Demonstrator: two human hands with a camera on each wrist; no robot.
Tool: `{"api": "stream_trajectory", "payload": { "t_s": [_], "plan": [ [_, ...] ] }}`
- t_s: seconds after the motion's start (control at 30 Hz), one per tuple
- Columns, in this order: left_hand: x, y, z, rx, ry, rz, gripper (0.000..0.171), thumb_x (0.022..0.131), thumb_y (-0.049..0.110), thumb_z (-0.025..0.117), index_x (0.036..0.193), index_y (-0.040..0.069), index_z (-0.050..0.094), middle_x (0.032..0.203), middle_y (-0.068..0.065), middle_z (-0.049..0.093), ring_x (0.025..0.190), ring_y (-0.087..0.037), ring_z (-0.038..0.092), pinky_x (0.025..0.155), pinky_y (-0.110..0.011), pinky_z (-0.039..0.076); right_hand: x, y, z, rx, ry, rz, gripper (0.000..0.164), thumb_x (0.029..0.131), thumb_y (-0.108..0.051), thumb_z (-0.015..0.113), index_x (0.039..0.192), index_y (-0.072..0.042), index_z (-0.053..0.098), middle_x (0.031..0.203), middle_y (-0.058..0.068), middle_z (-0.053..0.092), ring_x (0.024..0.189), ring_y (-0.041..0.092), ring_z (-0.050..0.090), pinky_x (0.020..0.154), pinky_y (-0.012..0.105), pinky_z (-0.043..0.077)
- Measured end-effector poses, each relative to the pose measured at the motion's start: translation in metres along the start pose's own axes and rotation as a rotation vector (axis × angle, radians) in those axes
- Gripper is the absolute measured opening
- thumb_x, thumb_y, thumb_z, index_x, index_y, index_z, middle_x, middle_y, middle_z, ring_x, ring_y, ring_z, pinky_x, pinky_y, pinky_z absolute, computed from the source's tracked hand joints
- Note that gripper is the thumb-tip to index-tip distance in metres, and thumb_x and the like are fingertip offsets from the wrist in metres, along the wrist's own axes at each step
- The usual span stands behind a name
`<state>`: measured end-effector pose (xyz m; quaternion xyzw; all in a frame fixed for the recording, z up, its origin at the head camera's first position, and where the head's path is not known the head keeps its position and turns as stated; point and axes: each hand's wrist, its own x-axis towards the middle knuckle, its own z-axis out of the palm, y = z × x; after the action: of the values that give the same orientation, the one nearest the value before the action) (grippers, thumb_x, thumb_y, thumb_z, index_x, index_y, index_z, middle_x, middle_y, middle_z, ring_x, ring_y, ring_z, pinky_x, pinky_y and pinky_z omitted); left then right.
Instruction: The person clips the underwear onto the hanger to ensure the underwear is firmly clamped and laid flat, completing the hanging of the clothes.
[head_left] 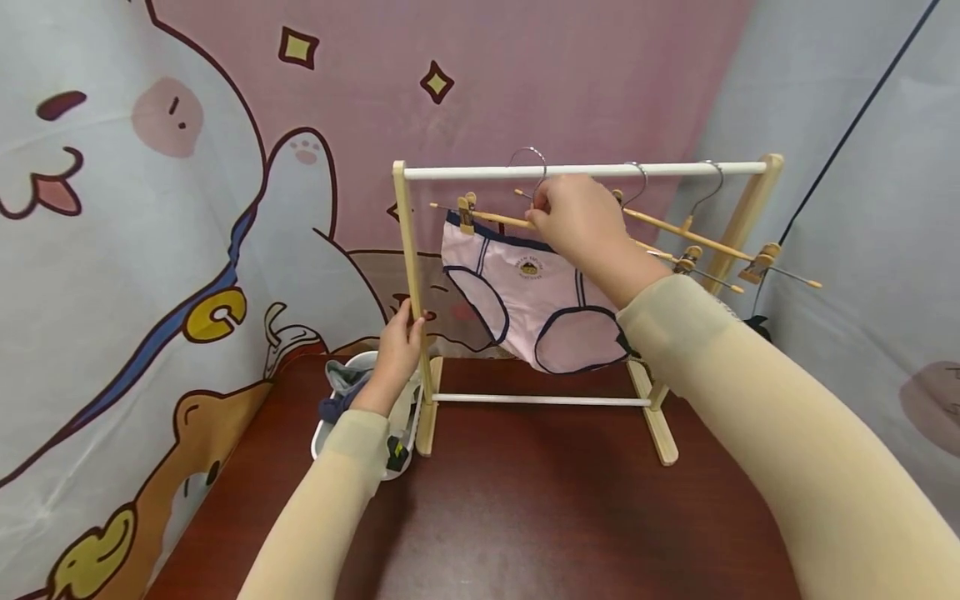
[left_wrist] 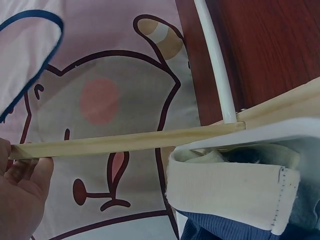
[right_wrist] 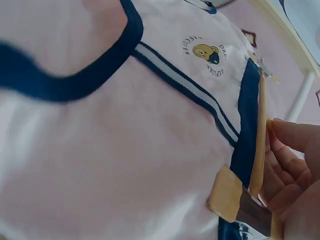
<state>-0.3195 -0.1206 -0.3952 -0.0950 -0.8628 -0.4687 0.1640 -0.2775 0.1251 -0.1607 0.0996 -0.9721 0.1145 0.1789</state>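
My right hand (head_left: 588,221) pinches a wooden clip hanger (head_left: 498,219) at its middle, just below the metal hook, which overlaps the white top rail (head_left: 465,173). From the hanger's clips hang pink underpants (head_left: 517,304) with navy trim and a small bear print; in the right wrist view one clip (right_wrist: 225,195) bites the waistband. Lower down, my left hand (head_left: 397,358) holds the left wooden post (left_wrist: 100,142) of the small clothes rack between thumb and fingers. My right forearm hides part of the hanger's right side.
Two more clip hangers, one with a wooden bar (head_left: 667,227), hang at the rail's right end. Beside the rack's left foot (head_left: 426,425), a white basket (head_left: 318,442) holds folded clothes (left_wrist: 230,192). The rack stands on a dark red table (head_left: 525,500) before a cartoon-printed curtain (head_left: 525,75).
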Motion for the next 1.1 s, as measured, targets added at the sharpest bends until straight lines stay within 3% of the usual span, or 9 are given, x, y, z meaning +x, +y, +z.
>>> {"api": "stream_trajectory", "payload": {
  "t_s": [0.17, 0.3, 0.47, 0.77, 0.87, 1.1],
  "plan": [
    [0.000, -0.001, 0.000, 0.004, 0.005, 0.009, 0.038, 0.100, 0.014, 0.044, 0.138, 0.006, 0.041, 0.126, -0.018, 0.058, 0.114, -0.032, 0.058, 0.088, -0.044, 0.051, 0.012, -0.012, -0.017, -0.067, -0.049, 0.045, 0.022, 0.094, -0.027, 0.052, 0.083, -0.014, 0.065, 0.085, 0.004, 0.062, 0.076, 0.025, 0.055, 0.060, 0.038, 0.044],
    [0.000, 0.000, 0.000, 0.001, 0.010, 0.001, 0.038, 0.100, 0.015, 0.044, 0.138, 0.009, 0.041, 0.125, -0.018, 0.058, 0.113, -0.032, 0.058, 0.087, -0.044, 0.052, 0.019, -0.016, -0.020, -0.109, -0.107, 0.071, 0.022, 0.094, -0.025, 0.051, 0.085, -0.013, 0.067, 0.090, 0.005, 0.065, 0.080, 0.027, 0.057, 0.066, 0.043, 0.048],
    [-0.001, -0.001, 0.000, -0.008, 0.003, -0.004, 0.039, 0.100, 0.016, 0.044, 0.139, 0.009, 0.041, 0.126, -0.017, 0.058, 0.113, -0.032, 0.058, 0.087, -0.044, 0.052, 0.019, -0.014, -0.009, -0.131, -0.122, 0.074, 0.021, 0.093, -0.023, 0.052, 0.088, -0.012, 0.068, 0.095, 0.006, 0.068, 0.083, 0.027, 0.060, 0.074, 0.046, 0.050],
    [0.000, -0.004, 0.002, -0.008, 0.002, 0.000, 0.037, 0.101, 0.017, 0.043, 0.137, 0.010, 0.042, 0.126, -0.017, 0.058, 0.115, -0.030, 0.058, 0.088, -0.043, 0.052, 0.013, -0.009, 0.021, -0.172, -0.116, 0.053, 0.025, 0.096, -0.024, 0.050, 0.085, -0.008, 0.066, 0.093, 0.010, 0.068, 0.082, 0.027, 0.064, 0.073, 0.046, 0.053],
    [0.000, -0.005, 0.002, -0.010, 0.000, 0.005, 0.034, 0.101, 0.018, 0.043, 0.134, 0.011, 0.044, 0.126, -0.017, 0.058, 0.115, -0.030, 0.058, 0.088, -0.043, 0.052, 0.012, -0.010, 0.023, -0.186, -0.128, 0.036, 0.023, 0.095, -0.023, 0.050, 0.089, -0.010, 0.068, 0.094, 0.007, 0.068, 0.083, 0.027, 0.064, 0.073, 0.047, 0.053],
    [-0.002, -0.004, 0.001, 0.003, -0.001, -0.007, 0.047, 0.101, 0.021, 0.042, 0.146, 0.008, 0.033, 0.130, -0.016, 0.056, 0.116, -0.031, 0.057, 0.088, -0.042, 0.052, 0.004, -0.008, 0.027, -0.187, -0.156, -0.036, 0.017, 0.092, -0.020, 0.055, 0.101, -0.012, 0.067, 0.098, 0.008, 0.068, 0.089, 0.029, 0.064, 0.074, 0.048, 0.051]
  ]
}}
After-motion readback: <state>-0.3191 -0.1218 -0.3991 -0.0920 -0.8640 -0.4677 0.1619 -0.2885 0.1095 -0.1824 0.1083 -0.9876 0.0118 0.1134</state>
